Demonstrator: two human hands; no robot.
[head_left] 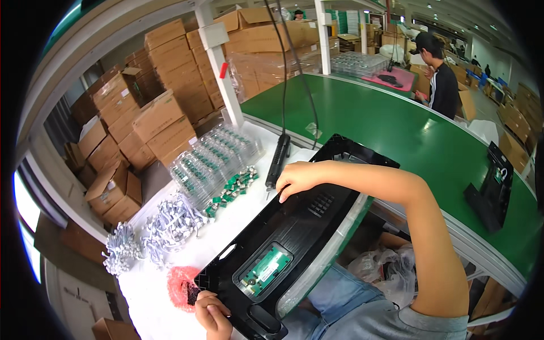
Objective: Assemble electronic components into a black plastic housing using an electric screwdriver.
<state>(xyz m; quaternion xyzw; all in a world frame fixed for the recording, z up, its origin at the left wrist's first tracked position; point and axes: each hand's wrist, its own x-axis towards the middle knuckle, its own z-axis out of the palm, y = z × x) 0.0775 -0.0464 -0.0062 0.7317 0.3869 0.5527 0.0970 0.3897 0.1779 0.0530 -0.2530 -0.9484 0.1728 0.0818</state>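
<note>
A long black plastic housing [300, 218] lies slanted in front of me, its far end over the green belt. A green circuit board [266, 271] sits in a rectangular recess near its close end. My left hand [212, 318] grips the near left corner. Across the housing reaches my right arm; my right hand [297, 177] has its fingers bent down and together at the far left edge, their contents hidden. Right beside those fingers an electric screwdriver [277, 161] hangs from a cord, tip down; whether they touch it I cannot tell.
Left on the white table [153, 294] lie bundled white cables [170, 224], small green boards [232, 190], clear trays [215, 158] and a red bubble-wrap pouch [180, 289]. A green conveyor [362, 119] carries another black housing [493, 190]. A person [439, 73] works beyond; cartons [164, 122] stand behind.
</note>
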